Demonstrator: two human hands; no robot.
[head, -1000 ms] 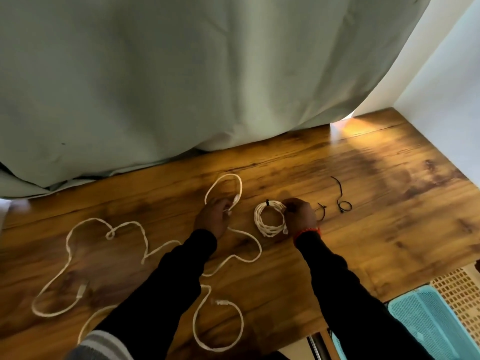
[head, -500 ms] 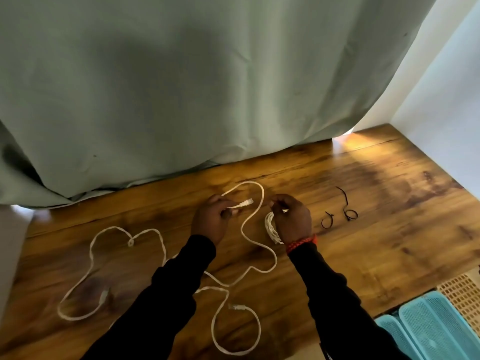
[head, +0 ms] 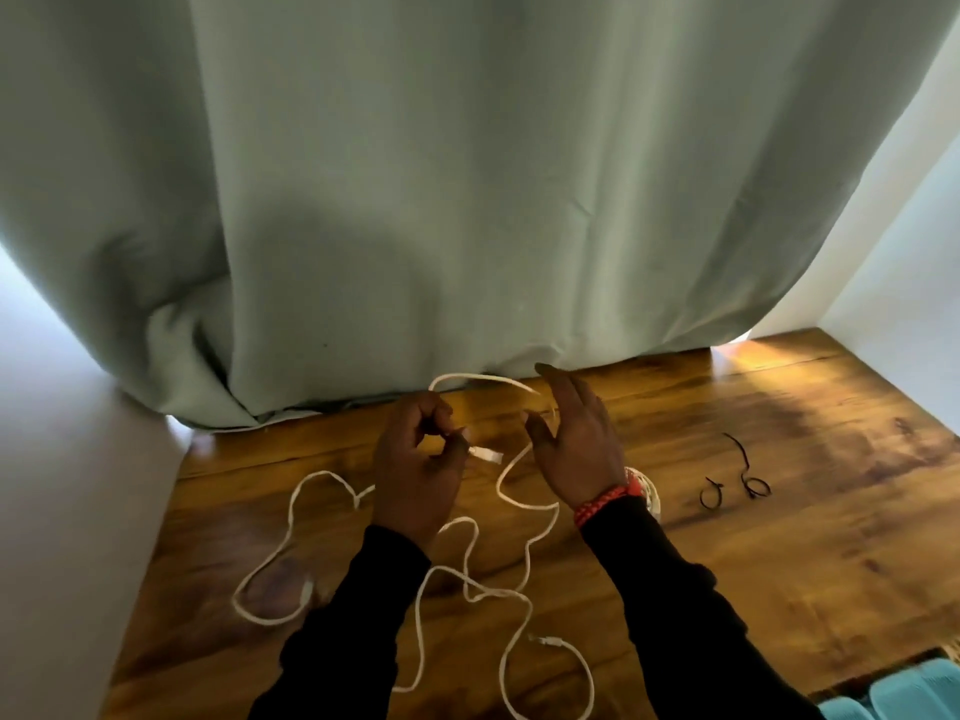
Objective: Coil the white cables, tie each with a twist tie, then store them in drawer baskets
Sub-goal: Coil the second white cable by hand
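A loose white cable (head: 470, 563) snakes over the wooden table (head: 779, 563). My left hand (head: 415, 470) pinches it just behind its connector (head: 488, 454), lifted off the table. From there the cable arcs up and across to my right hand (head: 576, 444). That hand's fingers are spread and fairly straight, and the cable passes between its thumb and forefinger. A coiled white cable (head: 652, 498) lies on the table, mostly hidden under my right wrist. Two black twist ties (head: 711, 498) (head: 750, 472) lie to the right of it.
A pale green curtain (head: 467, 200) hangs down to the table's far edge. White walls (head: 78, 511) close the left and right sides. Teal baskets (head: 893, 698) show at the bottom right, below the table's front edge. Another white cable loop (head: 270, 589) lies at the left.
My right hand let go of the coiled cable and rose to the loose cable. My left hand lifted the connector end off the table. The view tilted upward.
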